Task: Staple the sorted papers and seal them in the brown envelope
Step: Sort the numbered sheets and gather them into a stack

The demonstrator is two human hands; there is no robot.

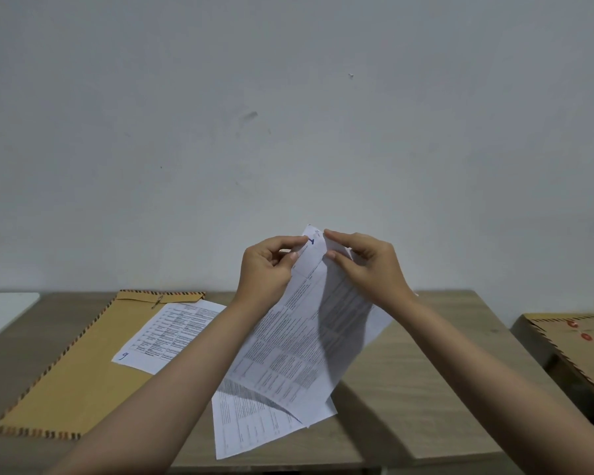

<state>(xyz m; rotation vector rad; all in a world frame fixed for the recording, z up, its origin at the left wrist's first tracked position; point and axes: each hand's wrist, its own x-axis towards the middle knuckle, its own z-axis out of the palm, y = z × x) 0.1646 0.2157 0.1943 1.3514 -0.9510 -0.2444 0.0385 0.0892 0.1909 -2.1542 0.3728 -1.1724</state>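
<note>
A brown envelope [72, 365] lies flat at the worktop's [408, 389] left, a loose sheet [170, 332] marked 9 resting on it; a second envelope [576, 341] sits cut off at far right. Both hands are raised above the worktop: the left hand [266, 269] and right hand [367, 265] each pinch the top corner of the papers [299, 344], fingers closed on it, lower pages drooping down. Print too small to read.

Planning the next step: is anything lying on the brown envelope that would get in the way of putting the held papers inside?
Yes. A loose printed sheet lies on the brown envelope, just below its flap end. Both hands, left and right, hold the papers up above the table; nothing else visible blocks the way.
</note>
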